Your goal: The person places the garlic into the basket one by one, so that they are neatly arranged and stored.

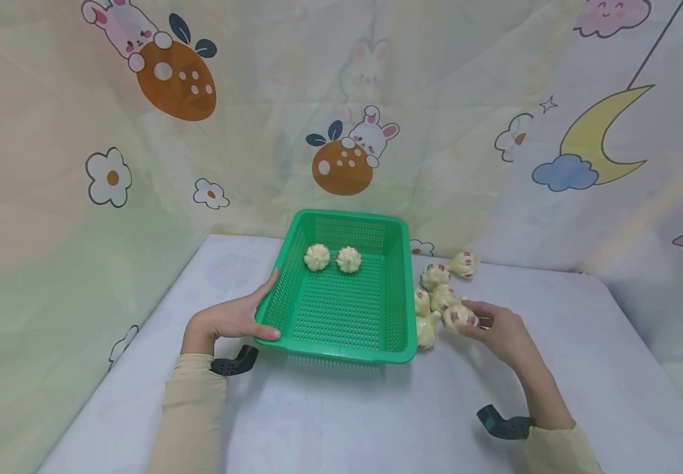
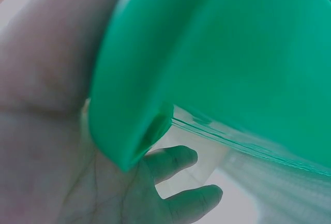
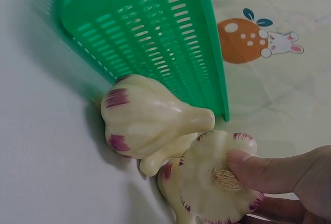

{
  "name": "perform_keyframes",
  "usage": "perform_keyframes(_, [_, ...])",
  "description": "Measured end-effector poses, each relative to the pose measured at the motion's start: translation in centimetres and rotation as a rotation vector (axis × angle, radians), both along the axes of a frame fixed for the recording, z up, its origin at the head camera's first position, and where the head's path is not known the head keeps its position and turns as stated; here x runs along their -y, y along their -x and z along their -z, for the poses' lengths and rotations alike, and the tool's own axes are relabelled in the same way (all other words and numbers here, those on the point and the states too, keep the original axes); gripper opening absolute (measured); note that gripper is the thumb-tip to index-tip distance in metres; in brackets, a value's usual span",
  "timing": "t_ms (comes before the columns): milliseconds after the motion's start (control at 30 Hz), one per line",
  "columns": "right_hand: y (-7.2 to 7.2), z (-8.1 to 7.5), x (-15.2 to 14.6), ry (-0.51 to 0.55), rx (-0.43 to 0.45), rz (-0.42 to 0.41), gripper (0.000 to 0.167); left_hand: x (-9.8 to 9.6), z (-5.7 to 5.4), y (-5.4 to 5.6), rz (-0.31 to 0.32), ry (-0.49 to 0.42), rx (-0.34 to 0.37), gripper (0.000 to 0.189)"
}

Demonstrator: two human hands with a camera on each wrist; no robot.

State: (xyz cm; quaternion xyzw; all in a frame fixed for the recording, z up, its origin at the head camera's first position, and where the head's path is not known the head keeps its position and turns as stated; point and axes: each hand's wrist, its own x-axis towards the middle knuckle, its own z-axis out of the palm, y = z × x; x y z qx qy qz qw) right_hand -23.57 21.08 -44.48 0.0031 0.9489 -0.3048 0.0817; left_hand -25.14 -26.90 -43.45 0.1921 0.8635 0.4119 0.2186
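A green plastic basket (image 1: 341, 353) stands on the white table with two garlic bulbs, one left (image 1: 317, 257) and one right (image 1: 349, 259), at its far side. My left hand (image 1: 237, 316) grips its near left corner, thumb over the rim; in the left wrist view the green wall (image 2: 232, 53) covers much of the palm (image 2: 57, 167). With thumb and fingers, my right hand (image 1: 504, 332) pinches a garlic bulb (image 1: 458, 318) right of the basket. In the right wrist view that bulb (image 3: 217, 177) shows its root end under the thumb.
Several more garlic bulbs (image 1: 435, 277) lie in a cluster along the basket's right side, one (image 1: 463, 264) farther back. The white table (image 1: 341, 421) meets a patterned cloth backdrop (image 1: 448, 131) behind. Each wrist wears a dark camera mount (image 1: 236, 361).
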Motion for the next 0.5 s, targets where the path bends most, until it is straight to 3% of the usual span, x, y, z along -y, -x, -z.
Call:
perform_keyframes(300, [-0.3,-0.6,0.7,0.000,-0.022,0.013,0.069,0.1,0.2,0.1,0.006,0.003,-0.005,0.126])
perform_keyframes(500, [-0.7,-1.1,1.0,0.011,-0.089,0.013,0.067,0.1,0.2,0.1,0.005,0.005,-0.007,0.125])
